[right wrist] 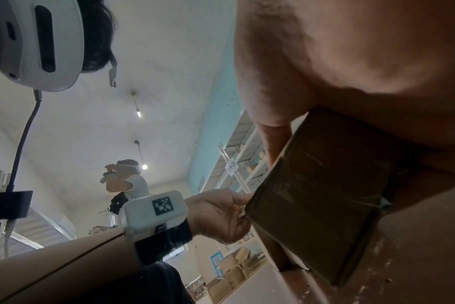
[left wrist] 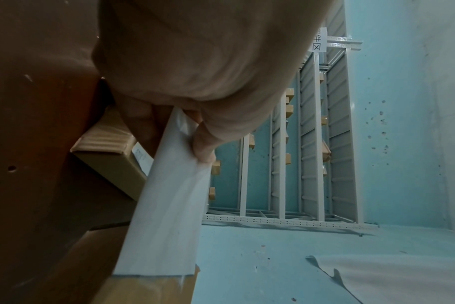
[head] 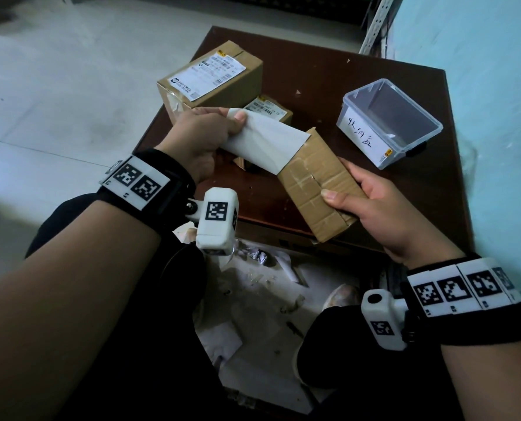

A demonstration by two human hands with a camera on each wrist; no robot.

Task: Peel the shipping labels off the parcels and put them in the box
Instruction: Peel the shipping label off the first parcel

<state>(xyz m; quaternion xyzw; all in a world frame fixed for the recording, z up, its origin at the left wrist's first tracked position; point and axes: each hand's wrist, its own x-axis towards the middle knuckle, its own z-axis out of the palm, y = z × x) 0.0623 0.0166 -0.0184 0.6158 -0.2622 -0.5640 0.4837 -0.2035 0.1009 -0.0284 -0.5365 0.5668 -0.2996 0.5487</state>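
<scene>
**Label partly lifted from held parcel**

Left hand pinches the white label, one end still stuck; right hand grips the parcel above the table; clear box stands near, right.

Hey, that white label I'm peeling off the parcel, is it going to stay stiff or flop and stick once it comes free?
Probably floppy: the label already curves and creases between the left hand and the parcel. It likely weighs almost nothing. Its underside may still be tacky, so it could cling to fingers or fold onto itself above the clear box.
</scene>
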